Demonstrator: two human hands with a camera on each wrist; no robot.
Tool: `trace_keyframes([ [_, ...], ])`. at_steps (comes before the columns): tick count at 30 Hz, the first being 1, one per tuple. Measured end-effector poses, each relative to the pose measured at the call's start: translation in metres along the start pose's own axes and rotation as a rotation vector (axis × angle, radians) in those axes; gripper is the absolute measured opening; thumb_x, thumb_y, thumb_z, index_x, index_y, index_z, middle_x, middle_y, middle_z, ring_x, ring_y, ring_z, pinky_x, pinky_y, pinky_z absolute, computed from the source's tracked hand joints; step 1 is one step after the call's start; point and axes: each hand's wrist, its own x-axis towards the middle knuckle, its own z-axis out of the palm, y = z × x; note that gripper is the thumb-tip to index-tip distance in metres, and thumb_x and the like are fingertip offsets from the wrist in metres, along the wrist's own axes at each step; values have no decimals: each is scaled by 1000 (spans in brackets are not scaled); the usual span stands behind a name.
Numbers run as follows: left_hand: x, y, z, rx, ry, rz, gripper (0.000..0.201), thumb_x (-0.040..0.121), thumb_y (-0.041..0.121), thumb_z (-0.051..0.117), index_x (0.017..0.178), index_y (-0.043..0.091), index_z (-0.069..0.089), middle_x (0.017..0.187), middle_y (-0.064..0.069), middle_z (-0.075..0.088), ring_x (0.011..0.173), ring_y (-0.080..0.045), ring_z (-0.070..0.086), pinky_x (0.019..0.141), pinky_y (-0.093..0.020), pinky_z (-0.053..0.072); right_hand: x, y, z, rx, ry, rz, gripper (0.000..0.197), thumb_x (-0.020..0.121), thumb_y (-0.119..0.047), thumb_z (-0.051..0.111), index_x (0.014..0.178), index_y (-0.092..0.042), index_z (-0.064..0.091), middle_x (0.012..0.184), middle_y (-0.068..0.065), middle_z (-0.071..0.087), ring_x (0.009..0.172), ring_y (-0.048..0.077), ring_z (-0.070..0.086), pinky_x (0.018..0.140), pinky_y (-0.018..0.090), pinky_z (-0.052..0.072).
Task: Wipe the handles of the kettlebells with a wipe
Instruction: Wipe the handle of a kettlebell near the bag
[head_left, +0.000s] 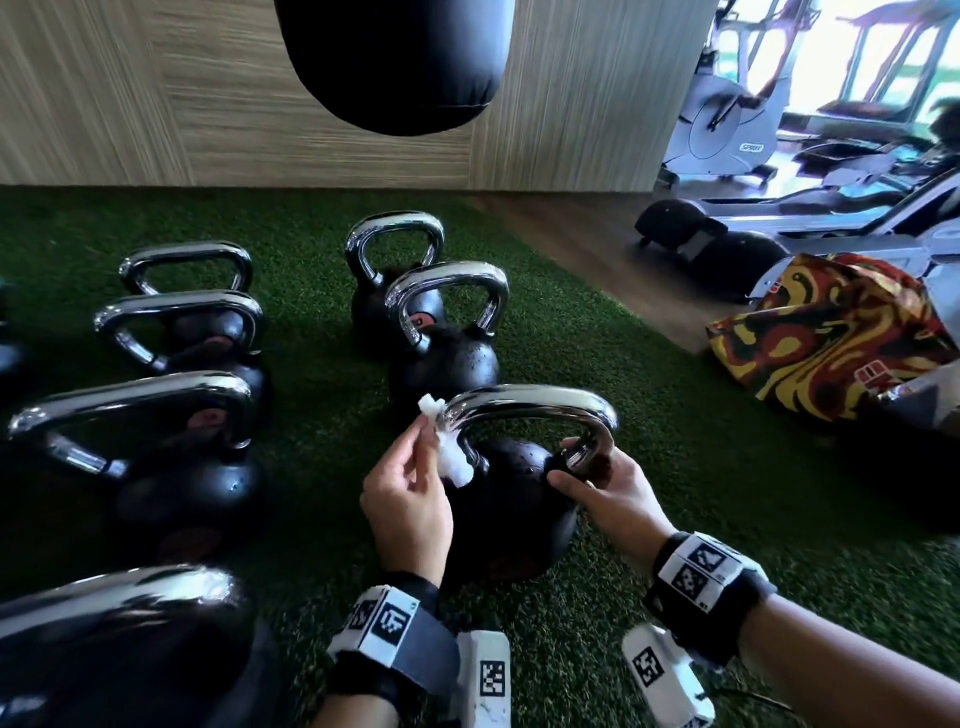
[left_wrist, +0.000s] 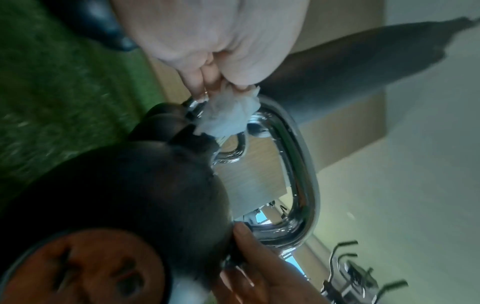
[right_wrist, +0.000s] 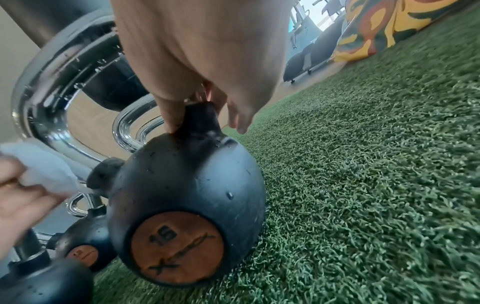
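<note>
Nearest to us, our left hand pinches a crumpled white wipe against the left leg of the black kettlebell's chrome handle. Our right hand grips the handle's right leg. The kettlebell stands upright on green artificial turf, its handle arching left to right; other black kettlebells stand beyond it.

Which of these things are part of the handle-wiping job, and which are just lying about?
In the job:
- wipe, pinched by left hand
- kettlebell, its handle steadied by right hand
- other kettlebells

Lying about:
- punching bag
- patterned bag
- exercise bike
</note>
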Motion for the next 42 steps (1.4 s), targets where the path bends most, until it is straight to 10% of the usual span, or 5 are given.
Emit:
trace_keyframes([
  [14, -14, -26, -15, 199, -163, 34, 50, 79, 48, 78, 114, 12, 78, 74, -7, 78, 57, -10, 64, 48, -2, 34, -5, -4, -6, -27, -17, 55, 41, 70, -5, 89, 106, -20, 75, 102, 1, 79, 104, 20, 73, 98, 37, 56],
  [27, 48, -29, 62, 263, -404, -34, 30, 79, 35, 88, 98, 12, 83, 97, 3, 80, 94, -5, 73, 80, 0, 45, -61, -41, -11, -596, -166, -164, 39, 81, -9, 62, 89, -44, 79, 70, -25, 72, 59, -5, 62, 54, 14, 46],
  [30, 58, -29, 59, 284, -518, 21, 19, 83, 27, 85, 93, 11, 84, 99, 8, 79, 98, -2, 71, 90, -8, 48, -23, -38, -9, -522, -104, -167, 28, 84, -16, 68, 100, -37, 77, 92, -15, 77, 84, 2, 70, 78, 30, 57],
  [35, 59, -36, 58, 261, -565, 37, 18, 87, 12, 81, 103, 5, 81, 115, 1, 76, 112, -10, 71, 101, -17, 49, 0, -24, 24, -366, -193, -29, 27, 89, -39, 75, 112, -40, 61, 114, -15, 67, 104, 1, 60, 85, 7, 43],
  [42, 42, -17, 73, 227, -381, -93, 17, 89, 15, 78, 102, 6, 81, 101, -7, 80, 95, -18, 75, 92, -32, 58, 8, 1, 28, -263, -170, -36, 63, 79, -58, 70, 132, -27, 59, 129, -6, 67, 120, 13, 62, 107, 44, 49],
])
